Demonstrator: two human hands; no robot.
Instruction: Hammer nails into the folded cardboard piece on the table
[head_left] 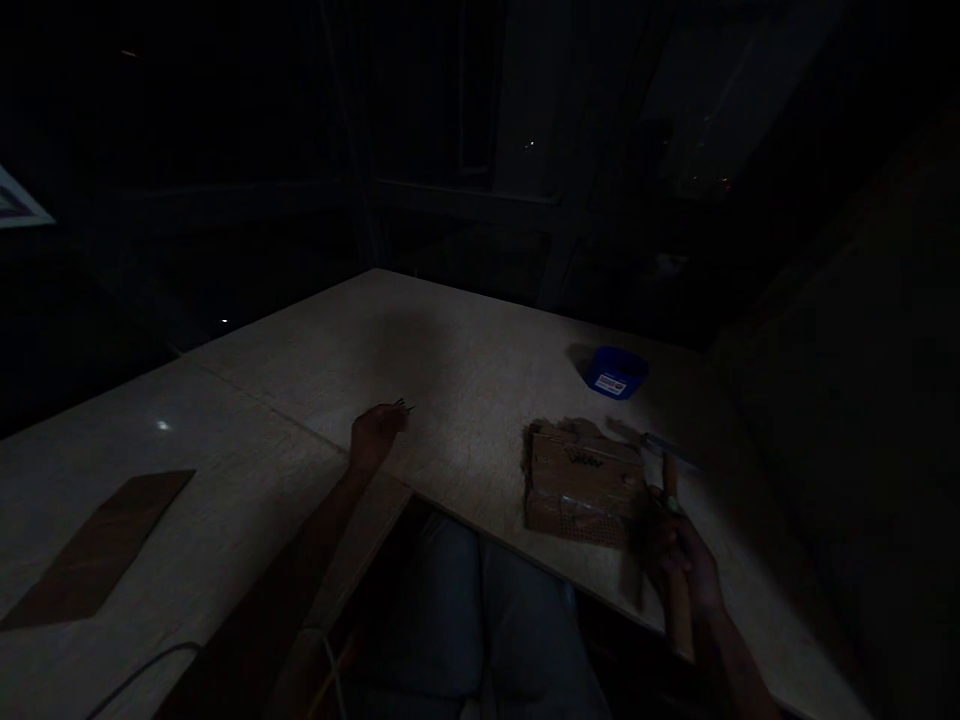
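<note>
The work in hand looks like a pause between picking up and striking: both hands are loaded, and no blow is under way. The left hand, above the table, pinches a few thin dark pieces, likely nails, which poke out past the fingertips; their number is too dim to count. The right hand is wrapped around the wooden handle of a hammer, whose head lies beyond the hand, near the far right corner of a cardboard block. Whether that head touches the table, I cannot tell. The block sits on the table near its front edge, ragged along its far and left sides, well apart from the left hand. A blue tub stands behind it. As I judge it, using a nail here calls for singling one out, standing it upright on the cardboard, and keeping fingertips clear of the hammer.
</note>
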